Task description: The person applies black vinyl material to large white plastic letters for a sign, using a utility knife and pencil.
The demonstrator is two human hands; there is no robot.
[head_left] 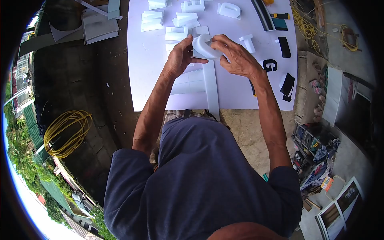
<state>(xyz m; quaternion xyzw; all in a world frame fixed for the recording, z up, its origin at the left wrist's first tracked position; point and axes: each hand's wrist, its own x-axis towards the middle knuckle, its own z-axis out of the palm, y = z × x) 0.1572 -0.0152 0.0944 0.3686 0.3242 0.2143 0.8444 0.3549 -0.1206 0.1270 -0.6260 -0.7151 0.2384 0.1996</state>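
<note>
A thick white block letter, curved like a C or G point(203, 47), is held up over the white table point(148, 80). My left hand point(180, 58) grips its left side, with the thumb and fingers around the edge. On its right side, the curled fingers of my right hand point(238, 58) press at the opening of the curve. To the right of that hand stands a white letter T point(248, 43). Several other white raised letters lie beyond my left hand, among them an E point(193, 5) and a D point(229, 11). A flat black G point(270, 65) lies near my right wrist.
A cutter with a yellow and black handle point(280, 16) and black pieces point(285, 47) lie along the table's right side. A long white strip point(211, 88) overhangs the near edge. Yellow cable point(68, 134) is coiled at left. Footwear point(316, 86) and a shelf point(306, 140) are at right.
</note>
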